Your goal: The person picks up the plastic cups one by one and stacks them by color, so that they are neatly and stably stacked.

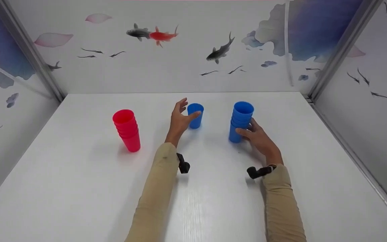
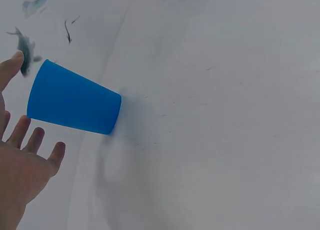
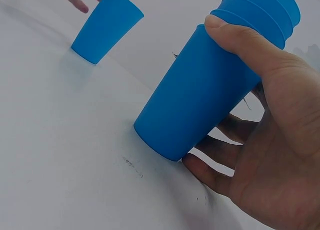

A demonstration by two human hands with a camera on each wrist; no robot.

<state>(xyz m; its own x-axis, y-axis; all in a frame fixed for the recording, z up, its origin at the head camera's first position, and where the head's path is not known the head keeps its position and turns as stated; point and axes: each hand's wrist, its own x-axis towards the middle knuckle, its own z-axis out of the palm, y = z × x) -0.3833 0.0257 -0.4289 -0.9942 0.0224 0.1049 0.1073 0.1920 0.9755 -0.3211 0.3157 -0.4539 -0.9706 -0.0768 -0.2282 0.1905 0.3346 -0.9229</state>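
A single blue cup (image 1: 195, 117) stands upright on the white table, toward the back. My left hand (image 1: 180, 121) is beside it with fingers spread and thumb reaching across near its rim. In the left wrist view the fingers and thumb lie on either side of the blue cup (image 2: 75, 98); firm contact cannot be made out. Farther right, my right hand (image 1: 259, 137) holds a stack of nested blue cups (image 1: 236, 132). The right wrist view shows the thumb pressed below the stacked rims of these blue cups (image 3: 192, 95) and the fingers curled behind, near the base.
A stack of nested red cups (image 1: 131, 132) stands upright on the left part of the table (image 1: 62, 181). Walls printed with fish enclose the table at the back (image 1: 180, 74) and both sides. A black wrist camera (image 1: 183, 164) sits on the left sleeve.
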